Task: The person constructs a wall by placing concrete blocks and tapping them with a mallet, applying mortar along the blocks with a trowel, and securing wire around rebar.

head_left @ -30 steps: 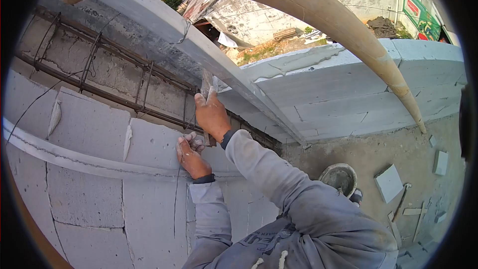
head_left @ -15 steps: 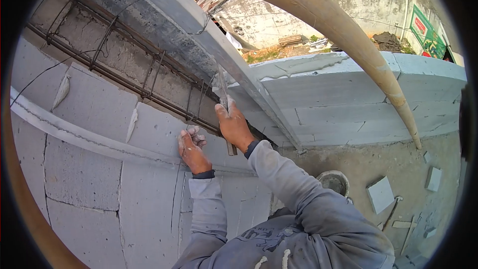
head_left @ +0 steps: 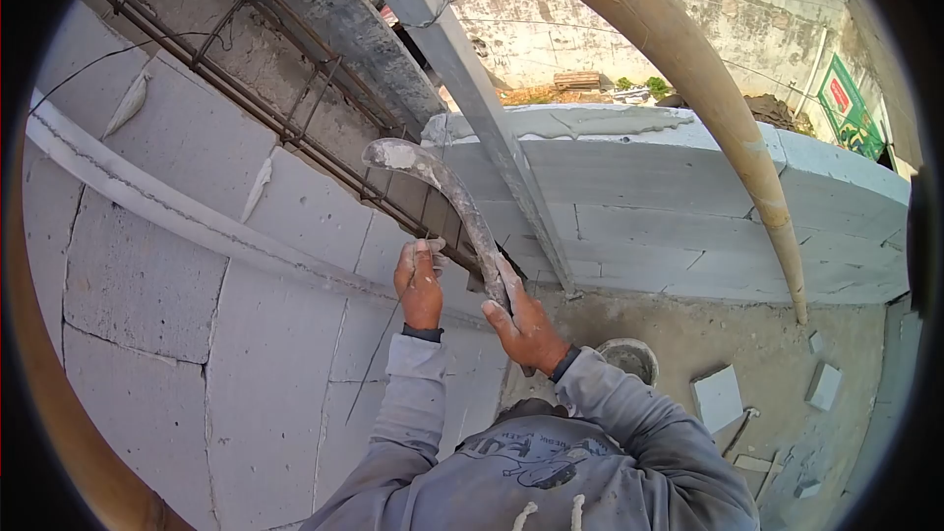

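Observation:
My right hand [head_left: 528, 326] is wrapped round the lower part of a long curved machete-like tool [head_left: 454, 189], smeared with mortar. Its broad rounded end reaches up and left over the rebar cage [head_left: 285, 120]. To the left, my left hand [head_left: 421, 285] is closed, its mortar-covered fingers curled beside the cage's lower end. Whatever those fingers pinch is too small to make out. Below that hand lies the pale block wall [head_left: 265, 374]. A grey upright beam [head_left: 472, 98] stands just beyond the tool.
A low block wall [head_left: 639, 197] topped with mortar runs to the right, with a long bamboo pole [head_left: 703, 88] leaning across it. On the floor are a bucket [head_left: 629, 359], a loose block [head_left: 718, 398] and a hammer-like tool [head_left: 742, 431]. A pale curved pipe [head_left: 197, 226] crosses the blocks.
My right hand has come down and right, and the tool has turned so its curved broad side shows. My left hand appears slightly further right, fingers still curled. The camera view has shifted.

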Motion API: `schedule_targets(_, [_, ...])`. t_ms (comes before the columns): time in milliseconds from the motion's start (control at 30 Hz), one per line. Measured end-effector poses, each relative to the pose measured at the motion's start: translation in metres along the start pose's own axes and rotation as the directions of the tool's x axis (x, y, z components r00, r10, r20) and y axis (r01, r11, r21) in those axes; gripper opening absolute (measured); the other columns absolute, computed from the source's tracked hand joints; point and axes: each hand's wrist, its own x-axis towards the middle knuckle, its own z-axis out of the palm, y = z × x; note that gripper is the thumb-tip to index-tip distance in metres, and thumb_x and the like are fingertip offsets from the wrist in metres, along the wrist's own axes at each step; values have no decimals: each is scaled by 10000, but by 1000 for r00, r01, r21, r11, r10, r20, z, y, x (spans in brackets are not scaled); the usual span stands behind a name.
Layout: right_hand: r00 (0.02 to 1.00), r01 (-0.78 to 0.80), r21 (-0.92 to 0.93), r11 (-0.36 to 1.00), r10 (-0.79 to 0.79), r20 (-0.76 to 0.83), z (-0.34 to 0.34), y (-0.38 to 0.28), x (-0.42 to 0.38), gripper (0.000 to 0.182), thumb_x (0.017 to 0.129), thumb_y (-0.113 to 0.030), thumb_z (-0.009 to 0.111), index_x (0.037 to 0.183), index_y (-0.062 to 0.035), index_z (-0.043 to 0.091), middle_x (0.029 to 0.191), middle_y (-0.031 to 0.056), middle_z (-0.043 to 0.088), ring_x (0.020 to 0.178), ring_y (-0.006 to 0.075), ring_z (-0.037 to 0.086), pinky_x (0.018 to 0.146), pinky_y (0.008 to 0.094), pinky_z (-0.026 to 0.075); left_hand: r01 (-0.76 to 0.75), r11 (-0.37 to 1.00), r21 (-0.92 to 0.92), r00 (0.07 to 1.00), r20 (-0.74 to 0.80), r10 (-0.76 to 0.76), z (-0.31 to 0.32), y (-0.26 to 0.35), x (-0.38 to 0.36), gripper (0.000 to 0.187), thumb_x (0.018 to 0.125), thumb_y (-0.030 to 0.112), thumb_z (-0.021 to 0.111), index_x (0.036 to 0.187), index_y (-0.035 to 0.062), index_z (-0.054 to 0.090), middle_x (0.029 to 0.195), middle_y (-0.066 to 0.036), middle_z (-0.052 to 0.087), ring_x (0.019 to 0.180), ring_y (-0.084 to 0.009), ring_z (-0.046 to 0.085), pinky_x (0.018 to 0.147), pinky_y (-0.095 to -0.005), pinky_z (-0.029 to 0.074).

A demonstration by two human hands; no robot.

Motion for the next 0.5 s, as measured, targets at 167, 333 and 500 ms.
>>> schedule_targets(167, [998,-3,-20,1000,4,67,-12,4,-14,629,899,-246,487,1372,32,179,1132,337,492,1026,454,517,882,421,405,77,993,-89,997,31,-75,-6,-24,-6,303,954,274,420,852,36,577,814,-22,614,677,-90,530,613,-228,413])
schedule_targets(333, [985,-107,-11,994,107,136,-21,6,-25,624,900,-260,488,1377,8,189,1089,335,517,999,458,531,855,433,417,108,991,-77,987,126,-98,-11,-20,-12,267,954,251,423,871,39,564,859,-17,623,705,-100,540,634,-236,421])
schedule_targets(500, [969,-198,-79,977,207,132,-29,27,-66,622,896,-266,491,1380,-12,194,1033,324,546,960,466,543,833,431,425,110,981,-160,991,-60,-120,3,-19,-13,292,935,186,416,1156,25,518,1012,-69,621,808,-117,558,674,-239,431])
